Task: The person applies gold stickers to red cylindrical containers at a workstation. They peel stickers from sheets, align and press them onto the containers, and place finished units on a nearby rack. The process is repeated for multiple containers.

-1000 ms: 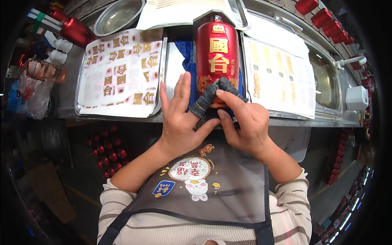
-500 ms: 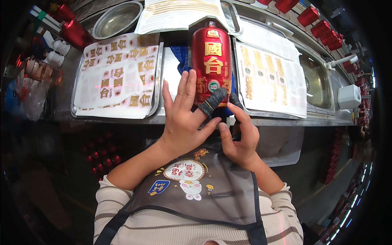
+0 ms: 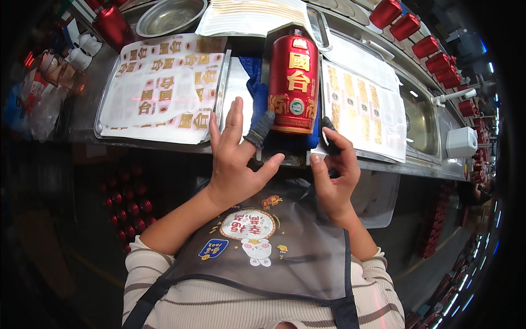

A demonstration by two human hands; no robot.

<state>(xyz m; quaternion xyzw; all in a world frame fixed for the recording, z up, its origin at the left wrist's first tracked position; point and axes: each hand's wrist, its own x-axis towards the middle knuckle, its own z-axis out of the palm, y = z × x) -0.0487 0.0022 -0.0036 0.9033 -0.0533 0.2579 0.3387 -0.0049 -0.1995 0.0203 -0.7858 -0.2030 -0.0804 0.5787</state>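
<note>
A red bottle (image 3: 294,112) with gold lettering and a round green-and-white emblem lies on a blue cloth (image 3: 304,142), its neck pointing away from me. My left hand (image 3: 233,159) is open beside the bottle's lower left edge, fingers spread, with a dark finger cover (image 3: 259,130) on the index finger close to the bottle; whether it touches I cannot tell. At the lower right of the bottle, my right hand (image 3: 336,178) has its fingers apart and slightly bent, holding nothing. One of its fingers also wears a dark cover (image 3: 329,130).
Trays with sheets of gold decals stand left (image 3: 159,123) and right (image 3: 361,134) of the bottle. A metal bowl (image 3: 171,19) and a striped sheet (image 3: 252,16) are behind. Right of these are a sink (image 3: 424,123) and a white jug (image 3: 461,142). More red bottles (image 3: 405,26) line the back.
My left hand has drawn off the bottle's lower front to its left side, uncovering the lower edge. My right hand has shifted slightly right and nearer to me. The whole view has shifted a little.
</note>
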